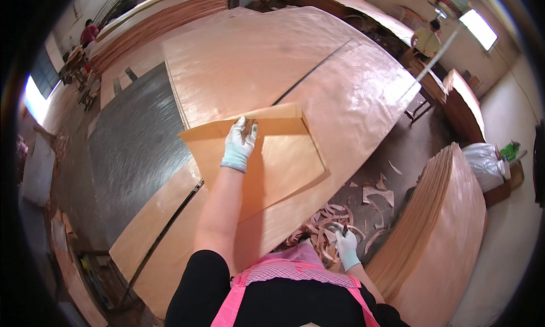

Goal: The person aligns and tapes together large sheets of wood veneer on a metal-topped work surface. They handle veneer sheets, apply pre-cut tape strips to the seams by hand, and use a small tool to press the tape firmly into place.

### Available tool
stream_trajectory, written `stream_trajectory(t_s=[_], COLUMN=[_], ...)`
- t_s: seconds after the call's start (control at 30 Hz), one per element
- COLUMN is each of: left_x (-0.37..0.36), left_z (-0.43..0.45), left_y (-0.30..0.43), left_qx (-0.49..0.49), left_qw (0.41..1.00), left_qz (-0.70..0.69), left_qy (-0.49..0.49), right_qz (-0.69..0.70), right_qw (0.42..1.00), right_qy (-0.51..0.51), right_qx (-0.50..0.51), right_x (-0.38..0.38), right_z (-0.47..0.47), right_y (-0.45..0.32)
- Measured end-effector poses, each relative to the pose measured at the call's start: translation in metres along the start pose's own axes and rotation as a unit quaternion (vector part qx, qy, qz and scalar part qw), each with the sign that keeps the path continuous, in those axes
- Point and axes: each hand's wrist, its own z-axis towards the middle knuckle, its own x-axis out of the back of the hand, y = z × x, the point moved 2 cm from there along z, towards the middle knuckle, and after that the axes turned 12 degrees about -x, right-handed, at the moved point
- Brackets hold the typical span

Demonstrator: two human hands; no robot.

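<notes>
My left hand (239,144), in a white glove, is at the far edge of a smaller orange-tan wood veneer sheet (281,165), its fingers bent on that edge. This piece lies raised and partly curled over large pale veneer sheets (238,63). A long dark straight strip or gap (313,73) runs away beyond it, and another dark strip (166,229) crosses the veneer at the near left. Low at my right side, my right hand (347,246), also gloved, hangs above curved veneer scraps (325,225). Something dark shows at its fingertips; whether it is held cannot be told.
A tall veneer stack (438,225) stands at the right, by a white plastic bag (483,165). Another stack (162,33) lies at the far left. Scraps litter the floor. One person (427,39) is at the back right, another (89,33) at the back left.
</notes>
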Motion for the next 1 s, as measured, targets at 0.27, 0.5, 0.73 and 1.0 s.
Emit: stream_trajectory(t_s=[0.27,0.5,0.73,1.0], left_x=[0.037,0.045,0.068,-0.025], left_z=[-0.049,-0.161,-0.172,-0.122], left_y=[-0.025,-0.056,-0.068,0.021], left_qx=[-0.172,-0.083,-0.183,-0.34], left_qw=[0.845,0.367,0.349,0.283], left_qz=[0.497,0.921,0.918,0.892], left_qy=[-0.099,-0.105,-0.039,0.099], right_qz=[-0.061,-0.226,-0.352,-0.069], right_qw=[0.994,0.955,0.843,0.901], right_qy=[-0.08,-0.166,-0.353,-0.426], right_qx=[0.048,-0.1,-0.201,-0.051], right_x=[-0.036,-0.084,-0.098,-0.177], right_z=[0.169,0.266,0.281,0.278], right_y=[-0.133,-0.253,-0.291,-0.422])
